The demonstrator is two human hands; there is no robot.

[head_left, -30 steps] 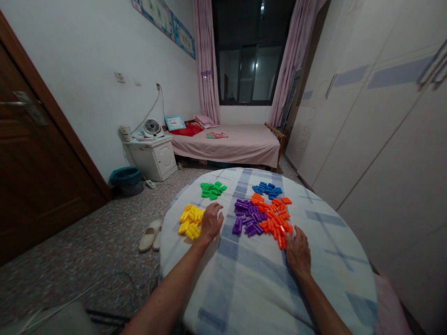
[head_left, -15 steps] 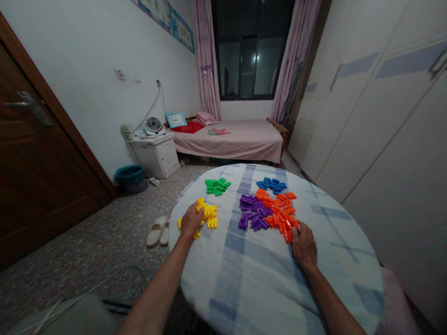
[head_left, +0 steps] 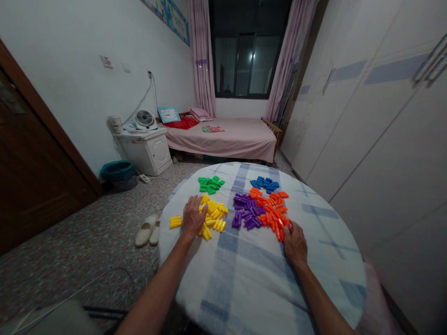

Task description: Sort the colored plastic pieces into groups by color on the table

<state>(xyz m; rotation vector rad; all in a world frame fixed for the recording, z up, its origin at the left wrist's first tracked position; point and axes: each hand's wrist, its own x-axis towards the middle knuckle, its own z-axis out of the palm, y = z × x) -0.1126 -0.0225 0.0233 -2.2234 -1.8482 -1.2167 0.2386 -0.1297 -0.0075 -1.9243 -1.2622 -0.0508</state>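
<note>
A round table under a blue checked cloth carries heaps of small plastic pieces sorted by colour. My left hand lies flat with spread fingers on the yellow pieces; a few yellow ones lie apart near the table's left edge. My right hand rests palm down at the near edge of the orange pieces, fingers touching them. Purple pieces lie between the two heaps. Green pieces and blue pieces sit farther back.
A pair of slippers and a cable lie on the speckled floor at left. A white bedside cabinet with a fan, a teal bin, a pink bed, a brown door and white wardrobes surround the table.
My left hand went from beside the purple heap to the yellow heap and pushed it right, toward the middle, leaving a few pieces behind. My right hand stayed at the orange heap.
</note>
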